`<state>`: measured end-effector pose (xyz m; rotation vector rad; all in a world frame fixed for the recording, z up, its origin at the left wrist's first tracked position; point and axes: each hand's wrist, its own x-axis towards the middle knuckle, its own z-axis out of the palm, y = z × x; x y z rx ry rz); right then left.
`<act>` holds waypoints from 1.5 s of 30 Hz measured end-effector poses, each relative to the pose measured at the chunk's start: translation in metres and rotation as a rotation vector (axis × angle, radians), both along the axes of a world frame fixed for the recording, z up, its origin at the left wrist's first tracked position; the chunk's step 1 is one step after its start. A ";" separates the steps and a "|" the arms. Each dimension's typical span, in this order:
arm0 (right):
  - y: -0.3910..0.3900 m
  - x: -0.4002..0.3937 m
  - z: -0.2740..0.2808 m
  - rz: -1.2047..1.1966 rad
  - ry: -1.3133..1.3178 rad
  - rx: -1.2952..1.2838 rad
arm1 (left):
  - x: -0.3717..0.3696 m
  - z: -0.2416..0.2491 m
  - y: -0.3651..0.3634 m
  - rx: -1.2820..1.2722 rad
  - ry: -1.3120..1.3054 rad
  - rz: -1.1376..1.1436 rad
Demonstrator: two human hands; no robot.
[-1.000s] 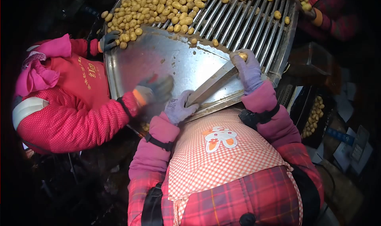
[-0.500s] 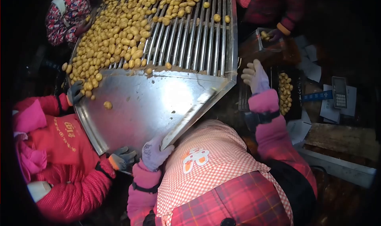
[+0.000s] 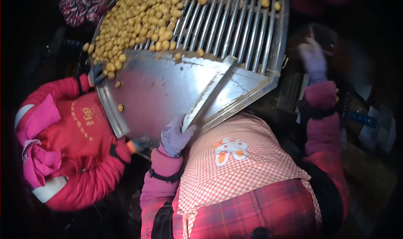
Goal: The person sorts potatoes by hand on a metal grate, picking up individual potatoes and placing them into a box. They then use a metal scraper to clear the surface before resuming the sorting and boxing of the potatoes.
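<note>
My left hand (image 3: pixel 175 137), in a pale lavender glove, is closed round the lower end of a long straight metal bar (image 3: pixel 212 90). The bar slants across the smooth steel chute (image 3: pixel 161 86), its far end near the lower ends of the metal rollers (image 3: pixel 222 25). Potatoes (image 3: pixel 140 23) lie heaped on the left side of the rollers. My right hand (image 3: pixel 312 58), gloved alike, is held out to the right of the machine, a little blurred. Its fingers look stretched out, with nothing visible in them, near a dark box (image 3: pixel 321 35).
At left, a person in a red apron (image 3: pixel 90 117) has one gloved hand (image 3: pixel 97 73) by the potatoes and the other low beside the chute. Another person (image 3: pixel 82 6) stands at upper left. A scale (image 3: pixel 384 123) sits at right, blurred. Loose potatoes (image 3: pixel 120 107) rest on the chute.
The bar has swung from along the chute's right edge to across its surface, still in my left hand. My right hand has moved outward and up. The whole view has shifted.
</note>
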<state>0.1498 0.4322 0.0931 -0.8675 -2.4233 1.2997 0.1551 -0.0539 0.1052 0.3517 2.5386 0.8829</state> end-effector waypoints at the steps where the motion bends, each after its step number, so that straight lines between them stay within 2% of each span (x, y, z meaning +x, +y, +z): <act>1: -0.049 -0.001 -0.036 0.223 0.199 -0.144 | -0.001 0.005 0.005 -0.084 0.080 -0.101; 2: -0.110 -0.003 -0.014 0.497 0.061 0.199 | -0.002 0.014 0.009 -0.129 0.113 -0.141; 3: -0.154 -0.002 -0.006 0.737 0.163 0.469 | -0.001 0.017 0.008 -0.134 0.106 -0.136; 4: -0.184 0.002 -0.025 0.969 0.167 0.534 | 0.000 0.018 0.007 -0.168 0.193 -0.208; 5: -0.213 0.000 -0.036 1.069 0.204 0.646 | 0.000 0.018 0.007 -0.199 0.283 -0.280; 7: -0.242 -0.009 -0.051 1.073 0.256 0.677 | 0.003 0.020 0.008 -0.250 0.288 -0.295; 9: -0.254 -0.020 -0.057 1.252 -0.118 0.642 | 0.005 0.018 0.002 -0.303 0.300 -0.317; 11: -0.250 -0.021 -0.058 1.201 -0.056 0.647 | 0.004 0.009 -0.010 0.068 0.081 -0.115; 12: -0.247 -0.020 -0.059 1.159 0.015 0.633 | 0.002 0.008 -0.016 0.171 -0.117 -0.070; 13: -0.244 -0.022 -0.059 1.115 0.092 0.625 | -0.001 0.007 -0.017 0.169 -0.116 -0.068; 15: -0.236 -0.020 -0.061 1.061 0.087 0.632 | -0.012 0.010 -0.011 0.519 -0.661 0.209; 19: -0.216 -0.019 -0.066 0.906 0.084 0.600 | -0.022 0.009 0.013 0.540 -0.571 0.119; 21: -0.205 -0.023 -0.068 0.911 0.098 0.574 | -0.030 0.027 0.031 0.317 -0.363 -0.042; 22: -0.202 -0.024 -0.068 0.927 0.075 0.563 | -0.033 0.034 0.039 0.314 -0.365 -0.046; 24: -0.194 -0.030 -0.070 0.945 0.054 0.550 | -0.033 0.043 0.050 0.312 -0.493 0.110; 25: -0.188 -0.036 -0.074 0.955 0.047 0.643 | -0.030 0.038 0.056 0.305 -0.492 0.116; 26: -0.182 -0.040 -0.078 0.968 0.044 0.738 | -0.027 0.025 0.066 0.409 -0.561 0.174; 27: -0.170 -0.045 -0.087 0.967 0.111 0.716 | -0.021 0.012 0.072 0.522 -0.620 0.228; 28: -0.177 -0.039 -0.087 0.932 0.101 0.722 | -0.010 -0.009 0.069 0.490 -0.339 0.089; 29: -0.181 -0.032 -0.084 0.897 0.086 0.740 | -0.015 0.000 0.063 0.309 -0.143 -0.079; 31: -0.208 -0.028 -0.067 0.863 0.152 0.583 | -0.010 0.008 0.035 0.478 -0.256 0.075; 32: -0.227 -0.033 -0.068 0.855 0.249 0.637 | -0.015 0.036 0.026 0.351 -0.220 0.029; 35: -0.266 -0.052 -0.065 0.950 0.294 0.574 | -0.007 0.038 -0.010 0.289 -0.054 0.072; 36: -0.268 -0.056 -0.071 0.959 0.300 0.572 | -0.008 0.036 -0.013 0.272 -0.088 0.082; 40: -0.264 -0.066 -0.089 0.963 0.301 0.589 | -0.012 0.030 0.006 0.213 -0.032 0.100; 42: -0.258 -0.073 -0.098 0.978 0.289 0.580 | -0.013 0.034 0.013 0.272 -0.150 0.226; 43: -0.254 -0.080 -0.110 0.969 0.368 0.591 | -0.017 0.035 0.020 0.267 -0.150 0.226; 45: -0.245 -0.091 -0.115 0.964 0.449 0.597 | -0.029 0.030 0.037 0.092 -0.030 0.124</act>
